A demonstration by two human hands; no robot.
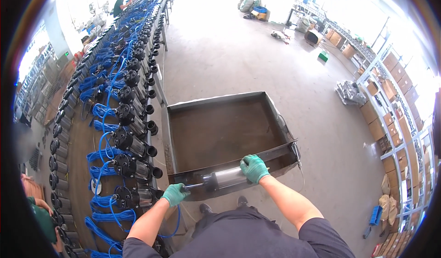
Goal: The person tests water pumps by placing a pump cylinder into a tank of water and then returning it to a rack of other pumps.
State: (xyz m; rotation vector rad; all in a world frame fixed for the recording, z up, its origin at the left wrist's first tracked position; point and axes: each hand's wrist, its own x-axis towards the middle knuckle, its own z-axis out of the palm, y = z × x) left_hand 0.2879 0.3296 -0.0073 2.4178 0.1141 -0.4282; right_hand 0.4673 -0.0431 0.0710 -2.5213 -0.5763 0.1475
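Observation:
A pump point(228, 178) with a shiny steel cylinder and a black end lies sideways over the near ledge of a large rectangular metal tank point(272, 105). My right hand point(254, 168), in a green glove, is closed over the right end of the cylinder. At the other end, my left hand point(175, 193), gloved in green too, curls its fingers round the narrow part beyond the black end. That narrow part is partly hidden by the glove. The tank's inside is brown; whether it holds liquid I cannot tell.
To the left runs a long bench with rows of steel-and-black pumps point(131, 166) and coiled blue cables point(103, 154). A person point(120, 5) works at its far end, another point(41, 216) at lower left. Shelves with cardboard boxes point(376, 129) line the right.

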